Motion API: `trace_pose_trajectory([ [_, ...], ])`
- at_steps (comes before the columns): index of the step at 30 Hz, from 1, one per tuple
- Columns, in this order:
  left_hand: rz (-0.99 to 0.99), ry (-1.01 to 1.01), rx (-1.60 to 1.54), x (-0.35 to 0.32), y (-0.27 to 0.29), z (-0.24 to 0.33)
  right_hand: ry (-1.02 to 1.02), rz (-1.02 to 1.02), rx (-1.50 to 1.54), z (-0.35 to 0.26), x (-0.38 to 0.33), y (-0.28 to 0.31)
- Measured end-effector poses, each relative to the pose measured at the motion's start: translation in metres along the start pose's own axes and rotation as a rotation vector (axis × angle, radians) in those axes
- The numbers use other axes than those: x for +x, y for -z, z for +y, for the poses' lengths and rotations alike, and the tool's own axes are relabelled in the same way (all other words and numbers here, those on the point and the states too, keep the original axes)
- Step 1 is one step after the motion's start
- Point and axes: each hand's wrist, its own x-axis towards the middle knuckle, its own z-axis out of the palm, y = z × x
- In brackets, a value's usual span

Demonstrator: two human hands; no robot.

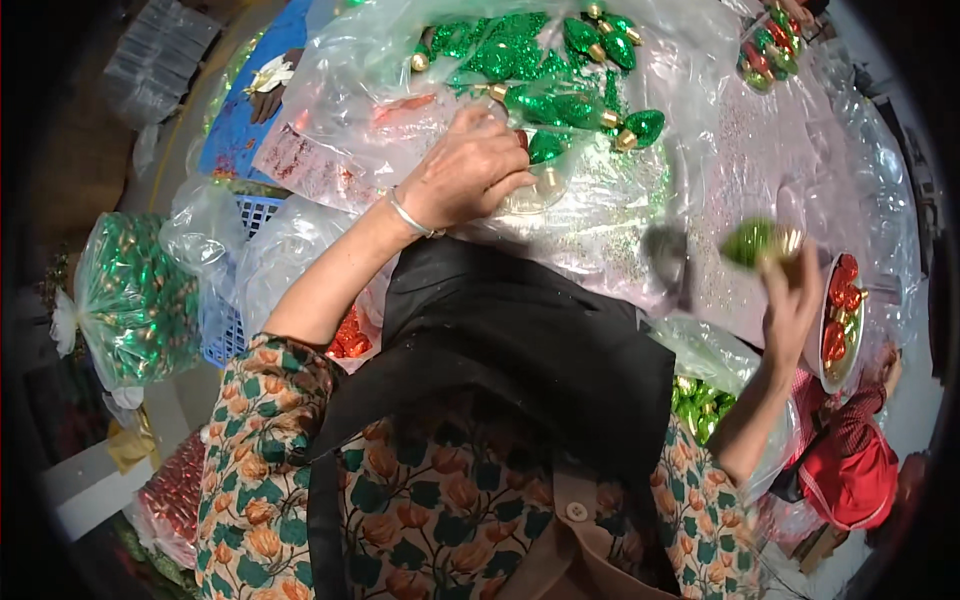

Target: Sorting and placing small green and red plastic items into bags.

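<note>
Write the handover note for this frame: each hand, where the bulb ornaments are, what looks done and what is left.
Left hand: closed on a clear bulb beside the green bulb pile on the plastic-covered table.
Right hand: raised, holding one green bulb.
Done: red and gold bulbs sit in a bowl at far right.
Left: the loose green pile, plus a full bag of green bulbs at left.

bulbs (560, 70) on sheet (640, 200), bowl (843, 318) right

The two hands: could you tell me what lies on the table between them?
In the head view, between the left hand and the right hand lies glitter-dusted clear plastic sheeting, plus a blurred grey object I cannot identify.
</note>
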Motion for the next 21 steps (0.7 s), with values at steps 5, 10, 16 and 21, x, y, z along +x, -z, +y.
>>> trace_pose_trajectory([
  [5, -0.039, 0.040, -0.065, -0.019, 0.010, 0.018, 0.419, -0.616, 0.349, -0.103, 0.084, -0.121],
  [10, 0.158, 0.122, 0.059, -0.047, 0.006, 0.027, 0.712, -1.000, -0.288, -0.118, 0.094, -0.163],
  [16, 0.132, 0.060, -0.158, -0.055, -0.002, 0.021, 0.947, -0.975, -0.806, -0.082, 0.107, -0.226],
  [21, 0.102, 0.020, -0.210, -0.059, 0.000, 0.017, 1.028, -0.889, -0.901, -0.096, 0.101, -0.224],
])
